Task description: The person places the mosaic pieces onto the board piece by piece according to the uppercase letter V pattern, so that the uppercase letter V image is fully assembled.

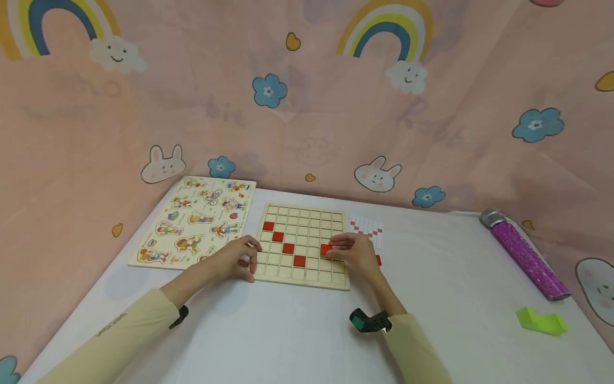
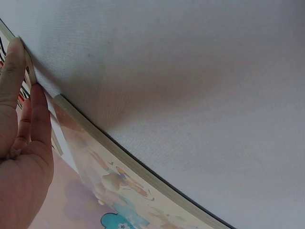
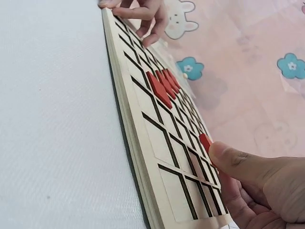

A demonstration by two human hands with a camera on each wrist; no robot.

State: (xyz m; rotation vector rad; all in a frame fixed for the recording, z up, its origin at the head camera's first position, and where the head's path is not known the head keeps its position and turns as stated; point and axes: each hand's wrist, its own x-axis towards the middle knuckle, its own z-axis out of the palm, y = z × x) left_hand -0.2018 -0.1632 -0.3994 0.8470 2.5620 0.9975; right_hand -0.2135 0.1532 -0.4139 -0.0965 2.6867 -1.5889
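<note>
A wooden grid board point(image 1: 312, 269) lies on the table. Several red square tiles point(image 1: 299, 261) sit in its cells on a slanting line down from the upper left. My right hand point(image 1: 357, 253) pinches another red tile point(image 1: 325, 249) between thumb and fingers, at the board's right side; in the right wrist view that tile point(image 3: 206, 142) touches the grid. My left hand point(image 1: 235, 260) holds the board's near left corner, thumb at the front and fingers along the side. A pattern card point(image 1: 366, 226) with a printed red zigzag lies just beyond the right hand.
A picture puzzle board point(image 1: 192, 221) with little figures lies left of the grid. One red piece point(image 1: 379, 260) shows partly behind my right hand. Far right are a purple glitter microphone point(image 1: 527, 258) and a green curved block point(image 1: 542, 321). A pink printed cloth point(image 1: 307, 106) hangs behind the table.
</note>
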